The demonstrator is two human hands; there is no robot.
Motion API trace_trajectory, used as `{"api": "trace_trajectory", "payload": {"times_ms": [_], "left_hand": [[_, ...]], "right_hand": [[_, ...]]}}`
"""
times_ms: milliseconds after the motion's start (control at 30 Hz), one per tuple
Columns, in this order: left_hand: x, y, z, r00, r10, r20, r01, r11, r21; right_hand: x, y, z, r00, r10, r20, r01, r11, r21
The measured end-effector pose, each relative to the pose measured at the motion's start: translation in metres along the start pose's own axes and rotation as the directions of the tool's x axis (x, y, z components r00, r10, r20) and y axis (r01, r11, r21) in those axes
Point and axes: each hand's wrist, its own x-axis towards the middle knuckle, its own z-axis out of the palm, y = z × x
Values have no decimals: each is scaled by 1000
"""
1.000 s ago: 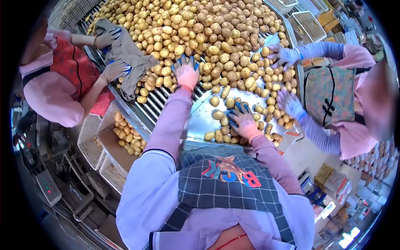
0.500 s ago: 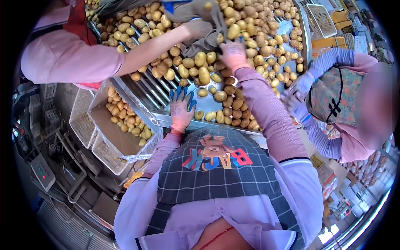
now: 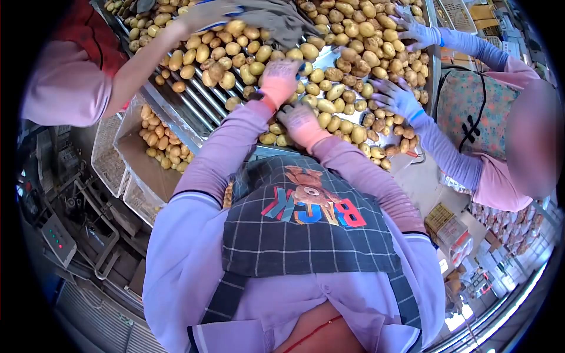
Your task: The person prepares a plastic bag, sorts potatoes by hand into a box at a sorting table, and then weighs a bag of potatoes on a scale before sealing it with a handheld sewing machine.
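A heap of yellow potatoes point(image 3: 329, 76) covers a steel roller table point(image 3: 197, 109) in front of me. My left hand point(image 3: 281, 73), in a pink glove with blue fingers, lies palm down on potatoes in the middle of the pile with its fingers spread. My right hand point(image 3: 299, 120), gloved the same way, rests on potatoes close to the table's near edge; its fingers curl downward and what lies under them is hidden. The two hands are about a hand's width apart.
On the left, a person in a pink sleeve holds a grey cloth point(image 3: 276, 23) over the pile. A person on the right in a floral apron sorts with pale gloves point(image 3: 394, 97). A potato-filled crate point(image 3: 156, 141) and wire baskets point(image 3: 112, 159) stand below the table's left side.
My left hand has moved from the table's near edge forward into the pile. My right hand has drawn back from the far pile toward the near edge. The neighbours' hands have shifted too.
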Motion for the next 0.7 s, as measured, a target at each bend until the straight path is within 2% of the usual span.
{"api": "trace_trajectory", "payload": {"times_ms": [33, 67, 100, 133, 200, 233, 267, 300, 367, 400, 433, 500, 533, 567, 600, 633, 667, 700], "left_hand": [[6, 1, 6, 999, -5, -52, 7, 999, 44], [10, 0, 9, 992, 4, -124, 9, 995, 101], [11, 0, 15, 992, 15, -125, -1, 994, 111], [9, -1, 24, 993, -20, -115, 34, 991, 127], [2, 1, 31, 994, -36, -106, 52, 987, 151], [-6, 2, 29, 990, -119, -82, 127, 987, 103], [-16, 0, 25, 988, -152, -3, 152, 986, 61], [-28, -3, 20, 979, -188, 76, 188, 982, 18], [-58, -6, 14, 972, -199, 125, 203, 979, -25], [-73, -4, 7, 968, -206, 147, 216, 975, -57], [-85, 2, -1, 953, -232, 195, 250, 965, -76], [-100, -9, 18, 971, -220, 94, 233, 957, -175], [-103, -9, 18, 960, -267, 81, 279, 926, -253], [-104, -10, 19, 960, -268, 83, 280, 926, -254], [-104, -12, 20, 963, -255, 86, 269, 925, -269], [-105, -13, 20, 967, -241, 85, 255, 924, -286], [-105, -12, 13, 950, -270, 155, 306, 905, -296], [-111, -16, 16, 951, -270, 148, 303, 906, -296]], "right_hand": [[2, -7, -1, 999, 34, 27, -35, 998, 53], [6, -9, -3, 994, 35, 107, -36, 999, 6], [12, -9, -12, 982, 43, 182, -36, 998, -44], [13, -5, -19, 984, 53, 172, -46, 998, -41], [11, 13, -30, 934, -78, 350, 3, 978, 209], [0, 16, -31, 936, -71, 345, -3, 978, 209], [-16, 20, -33, 993, -62, 97, 6, 872, 489], [-26, 27, -34, 990, 14, -139, 90, 694, 715], [-29, 46, -53, 976, 218, 22, -112, 407, 906], [-22, 54, -59, 945, 285, 157, -100, -204, 974], [-11, 66, -72, 926, 322, 198, -87, -328, 941], [21, 79, -90, 894, 403, 196, -144, -155, 977], [44, 78, -93, 908, 419, 34, -161, 272, 949], [69, 71, -94, 924, 365, -117, -162, 649, 743], [91, 61, -86, 934, 223, -281, -32, 832, 554], [114, 56, -67, 969, 4, -249, 68, 958, 279], [127, 36, -75, 988, -17, 154, 0, 993, 116], [134, 30, -40, 997, -68, 40, 68, 998, 13]]}}
